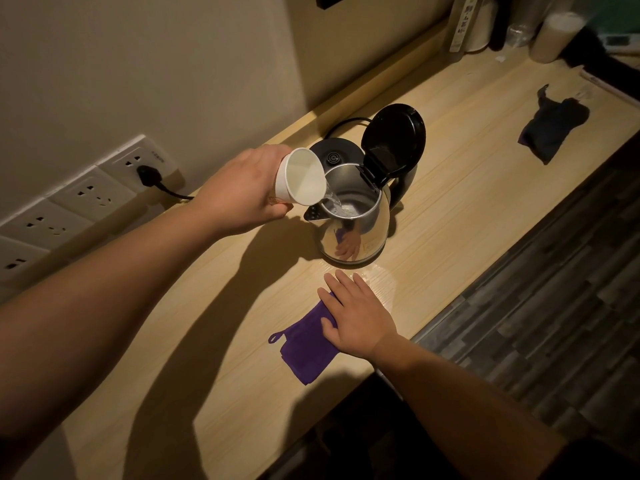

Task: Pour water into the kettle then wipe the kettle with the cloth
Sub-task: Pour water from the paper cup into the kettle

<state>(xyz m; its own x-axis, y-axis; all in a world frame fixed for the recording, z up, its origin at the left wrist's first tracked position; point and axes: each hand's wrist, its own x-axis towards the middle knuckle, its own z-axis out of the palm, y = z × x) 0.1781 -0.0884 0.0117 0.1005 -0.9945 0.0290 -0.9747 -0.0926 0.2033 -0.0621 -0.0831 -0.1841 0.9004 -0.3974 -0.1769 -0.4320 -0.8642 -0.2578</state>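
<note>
The kettle (353,216) stands upright mid-counter (485,188), off its black base (332,154) just behind, its lid (394,140) hinged back so the mouth gapes upward, spout aimed left and handle far-right. The left hand (242,192) wraps its grip round a white cup (301,176), tipped with its long axis slanting right and down, and a thin stream runs in. Nearer, the right hand (360,317) lies flat, fingers straight, on the purple cloth (304,344), seemingly keeping it ready for wiping.

Home room, wooden counter (467,188), wall sockets (86,195), kettle (353,216)
</note>
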